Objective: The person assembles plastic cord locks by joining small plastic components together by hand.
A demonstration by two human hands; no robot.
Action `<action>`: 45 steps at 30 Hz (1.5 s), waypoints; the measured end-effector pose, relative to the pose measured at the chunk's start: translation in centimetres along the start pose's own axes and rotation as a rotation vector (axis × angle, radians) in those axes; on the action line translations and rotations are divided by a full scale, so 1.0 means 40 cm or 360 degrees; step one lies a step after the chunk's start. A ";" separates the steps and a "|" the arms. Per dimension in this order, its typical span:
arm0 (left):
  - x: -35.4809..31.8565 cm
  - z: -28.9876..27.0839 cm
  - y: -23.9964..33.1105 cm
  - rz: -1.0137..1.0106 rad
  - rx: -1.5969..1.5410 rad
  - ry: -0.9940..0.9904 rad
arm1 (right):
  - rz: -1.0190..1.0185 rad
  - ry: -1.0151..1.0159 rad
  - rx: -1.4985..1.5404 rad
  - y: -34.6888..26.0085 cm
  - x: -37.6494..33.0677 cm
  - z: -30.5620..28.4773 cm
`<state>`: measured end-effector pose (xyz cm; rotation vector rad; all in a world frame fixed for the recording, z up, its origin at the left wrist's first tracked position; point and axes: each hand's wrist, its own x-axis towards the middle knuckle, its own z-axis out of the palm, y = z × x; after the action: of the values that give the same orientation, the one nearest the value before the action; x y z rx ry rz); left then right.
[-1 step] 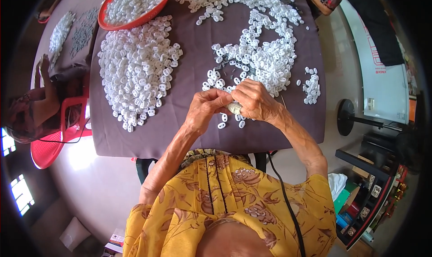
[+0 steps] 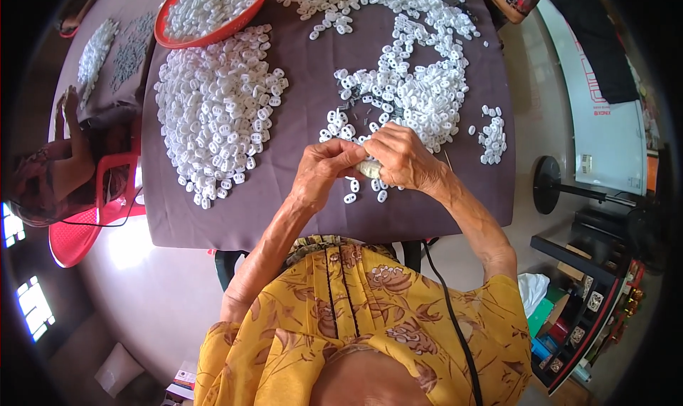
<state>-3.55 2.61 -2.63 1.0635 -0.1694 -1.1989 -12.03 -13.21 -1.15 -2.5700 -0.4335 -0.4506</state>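
Observation:
Above the near part of the table, my left hand (image 2: 326, 170) and my right hand (image 2: 404, 158) meet fingertip to fingertip. Both are closed in a pinch, and what they pinch is too small and hidden to make out. A pale, wrapped-looking piece (image 2: 370, 169) shows at my right thumb; I cannot tell whether it is a finger cover. Just beyond my hands lies a loose heap of small white oval plastic pieces (image 2: 427, 104) with dark openings. Small dark grey bits (image 2: 361, 113) lie among them. A few white pieces (image 2: 350, 198) rest under my hands.
A large pile of similar white pieces (image 2: 213, 114) covers the left of the brown tablecloth (image 2: 306, 72). Behind it stands a red basket (image 2: 165, 26) full of them. A small group (image 2: 492, 139) lies at right. Another person's arm (image 2: 502, 2) is at the far right edge.

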 end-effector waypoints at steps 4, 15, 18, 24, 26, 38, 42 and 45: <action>0.004 -0.037 0.044 0.0315 0.0177 0.0292 | 0.0382 0.0061 0.0080 0.052 0.013 -0.011; -0.061 -0.311 0.178 0.0755 0.0992 0.1258 | 0.0717 0.0011 -0.0424 0.181 0.034 0.086; -0.072 -0.349 0.209 0.0779 0.1366 0.1540 | 0.0714 -0.0030 -0.0409 0.176 0.043 0.084; -0.061 -0.376 0.222 0.1033 0.2072 0.1635 | 0.0886 0.0217 0.0131 0.146 0.038 0.055; -0.071 -0.305 0.222 0.1034 0.1900 0.1618 | 0.1169 0.0232 0.0602 0.123 0.054 0.035; 0.026 0.001 0.084 0.0320 0.0182 0.0180 | 0.1037 0.0229 0.0845 -0.016 0.085 -0.025; 0.031 -0.005 0.073 0.0321 0.0098 0.0188 | 0.1008 0.0260 0.0905 -0.019 0.076 -0.031; 0.032 -0.006 0.074 0.0180 -0.0083 0.0170 | 0.0971 0.0350 0.1016 -0.012 0.068 -0.026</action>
<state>-0.86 1.61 -1.09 1.0555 -0.1133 -1.0371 -10.03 -12.77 0.95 -1.8713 0.2571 -0.2974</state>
